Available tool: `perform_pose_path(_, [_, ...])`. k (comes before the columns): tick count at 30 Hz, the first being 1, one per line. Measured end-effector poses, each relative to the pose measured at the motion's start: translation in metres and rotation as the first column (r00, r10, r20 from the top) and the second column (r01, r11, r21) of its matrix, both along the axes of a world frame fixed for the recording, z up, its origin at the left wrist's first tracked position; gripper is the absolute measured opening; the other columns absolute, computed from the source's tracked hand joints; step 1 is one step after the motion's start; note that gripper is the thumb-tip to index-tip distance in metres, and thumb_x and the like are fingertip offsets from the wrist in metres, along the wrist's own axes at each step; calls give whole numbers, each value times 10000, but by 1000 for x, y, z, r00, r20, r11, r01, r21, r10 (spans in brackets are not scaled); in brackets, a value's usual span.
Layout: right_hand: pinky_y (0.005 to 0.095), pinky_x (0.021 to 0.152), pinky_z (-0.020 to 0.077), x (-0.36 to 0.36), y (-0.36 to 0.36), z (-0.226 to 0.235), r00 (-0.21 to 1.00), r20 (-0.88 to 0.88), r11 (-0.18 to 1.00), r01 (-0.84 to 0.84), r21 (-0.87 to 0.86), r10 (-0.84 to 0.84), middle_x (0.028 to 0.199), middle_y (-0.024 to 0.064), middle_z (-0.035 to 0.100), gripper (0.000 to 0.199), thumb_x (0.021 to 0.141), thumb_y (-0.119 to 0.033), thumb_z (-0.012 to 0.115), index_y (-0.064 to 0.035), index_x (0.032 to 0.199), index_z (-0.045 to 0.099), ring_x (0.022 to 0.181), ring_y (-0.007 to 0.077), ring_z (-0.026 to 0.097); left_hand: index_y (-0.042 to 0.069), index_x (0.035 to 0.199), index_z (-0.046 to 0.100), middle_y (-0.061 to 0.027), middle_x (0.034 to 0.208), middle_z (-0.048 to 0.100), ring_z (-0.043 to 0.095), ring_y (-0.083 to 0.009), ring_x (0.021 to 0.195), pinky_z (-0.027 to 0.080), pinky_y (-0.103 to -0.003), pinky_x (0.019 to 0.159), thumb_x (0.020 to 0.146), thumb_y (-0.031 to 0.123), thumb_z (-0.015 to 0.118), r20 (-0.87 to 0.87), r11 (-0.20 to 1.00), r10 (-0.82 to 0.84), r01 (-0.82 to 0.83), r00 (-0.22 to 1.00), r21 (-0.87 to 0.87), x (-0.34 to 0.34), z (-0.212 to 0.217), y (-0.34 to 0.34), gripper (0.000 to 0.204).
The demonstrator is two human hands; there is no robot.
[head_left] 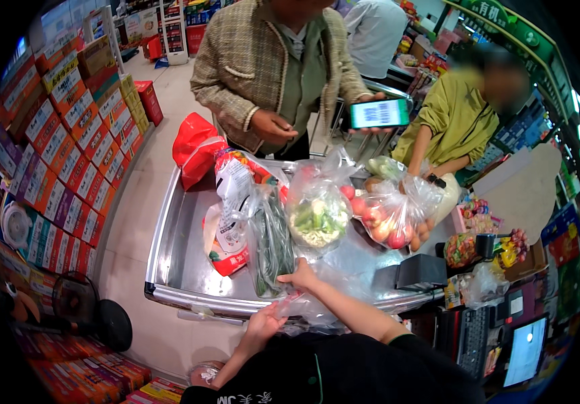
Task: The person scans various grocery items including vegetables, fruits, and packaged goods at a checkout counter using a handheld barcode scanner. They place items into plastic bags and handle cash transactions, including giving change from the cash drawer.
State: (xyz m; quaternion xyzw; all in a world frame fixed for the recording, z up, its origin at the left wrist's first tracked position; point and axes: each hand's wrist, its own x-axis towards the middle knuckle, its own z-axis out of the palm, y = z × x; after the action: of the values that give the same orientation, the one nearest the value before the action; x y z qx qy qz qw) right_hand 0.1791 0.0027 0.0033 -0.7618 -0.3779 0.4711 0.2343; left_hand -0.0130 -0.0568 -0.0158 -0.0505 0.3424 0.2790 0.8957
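Shop shelves stacked with coloured cartons line the left wall, and a steel checkout surface (182,236) carries the groceries. On it lie a clear plastic bag of long dark green cucumbers (271,246), a clear bag with a pale cauliflower (317,219), a clear bag of red apples (387,219), a printed white and red sack (233,215) and a red plastic bag (196,148) at the far edge.

The person's right hand (300,276) rests at the near end of the cucumber bag, fingers curled onto the plastic in a pinch. The left hand (263,323) is below the surface edge, fingers closed on a thin, crumpled clear carrier bag (317,310) that hangs off the front.

To handle this well, I judge that the carrier bag's mouth should be held wide and low under the edge, so the long cucumbers slide in lengthwise without snagging.

Across the surface, a customer in a tweed jacket holds out a phone (379,113).
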Motion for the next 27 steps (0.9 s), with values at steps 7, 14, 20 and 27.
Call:
perform_pose_path(7, [351, 738, 509, -11, 12, 20, 649, -714, 949, 43, -312, -264, 991, 76, 649, 461, 749, -310, 758, -26, 1082, 613, 849, 203, 616, -14, 1207, 463, -108, 1084, 584, 574, -198, 1041, 455, -298, 918, 892, -33, 433, -715, 144, 37, 704, 698, 695, -26, 13, 15, 316])
perform_pose_path(14, [267, 679, 517, -23, 22, 59, 436, -877, 980, 71, -188, -200, 963, 44, 662, 330, 861, -306, 669, -63, 1079, 618, 783, 137, 628, 16, 1123, 531, -101, 965, 613, 607, -219, 861, 518, -373, 781, 869, -17, 479, -99, 945, 292, -271, 951, 184, -34, -7, 81, 261])
perform_pose_path(20, [164, 377, 266, -4, 25, 23, 773, -635, 948, -211, -240, 11, 788, -28, 643, 269, 793, -284, 756, -87, 928, 632, 541, 9, 498, 37, 1179, 455, -184, 1056, 621, 625, -292, 959, 531, -445, 827, 879, -24, 479, -339, 928, 372, -341, 864, 150, -83, -46, 132, 307])
perform_pose_path(27, [241, 445, 450, 33, 29, -7, 516, -715, 882, 252, -399, -471, 752, 70, 637, 89, 771, 1, 633, -16, 857, 619, 596, 139, 604, 105, 1315, 377, -197, 1068, 602, 629, -302, 943, 523, -463, 821, 872, 15, 480, -189, 968, 251, -242, 949, 74, -84, -12, 104, 464])
